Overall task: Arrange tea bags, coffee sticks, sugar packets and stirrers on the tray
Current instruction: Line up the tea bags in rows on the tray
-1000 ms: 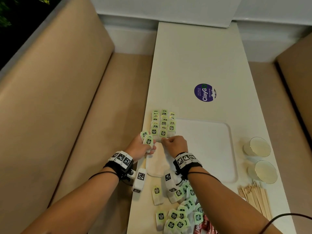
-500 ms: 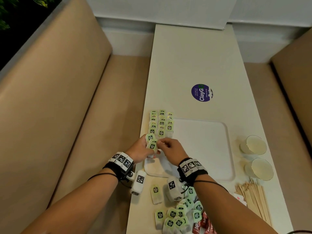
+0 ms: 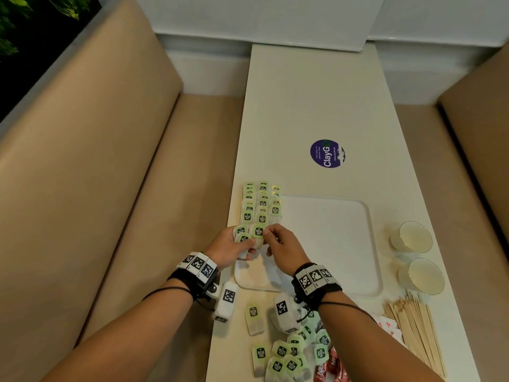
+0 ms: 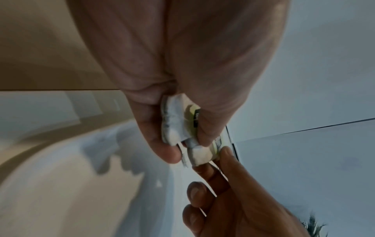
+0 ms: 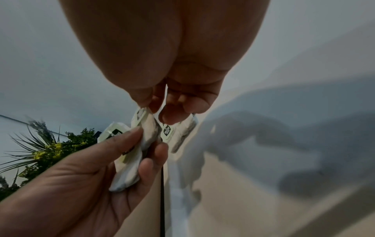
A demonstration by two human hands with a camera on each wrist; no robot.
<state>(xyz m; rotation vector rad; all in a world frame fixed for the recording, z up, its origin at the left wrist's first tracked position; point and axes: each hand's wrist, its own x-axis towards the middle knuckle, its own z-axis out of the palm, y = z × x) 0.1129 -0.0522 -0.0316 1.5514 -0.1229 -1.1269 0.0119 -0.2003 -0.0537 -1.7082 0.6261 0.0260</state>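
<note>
A white tray (image 3: 330, 244) lies on the table, with rows of green-tagged tea bags (image 3: 261, 205) along its left side. My left hand (image 3: 245, 244) holds a small stack of tea bags (image 4: 174, 125) just before those rows. My right hand (image 3: 268, 237) meets it and pinches one tea bag (image 3: 259, 231) from the stack between thumb and forefinger (image 5: 146, 102). That bag (image 4: 201, 155) is still touching the left fingers. Loose tea bags (image 3: 289, 354) lie in a heap near me, beside red coffee sticks (image 3: 330, 365). Wooden stirrers (image 3: 413, 326) and pinkish sugar packets (image 3: 388, 326) lie at the right.
Two small cups (image 3: 411, 235) (image 3: 421, 275) stand right of the tray. A purple round sticker (image 3: 327, 153) marks the table further back. Beige bench seats (image 3: 137, 216) flank the narrow table on both sides. One single tea bag (image 3: 253, 318) lies before the tray.
My right hand left the tea bag rows on the tray and came back to my left hand, where it now pinches one bag from the held stack.
</note>
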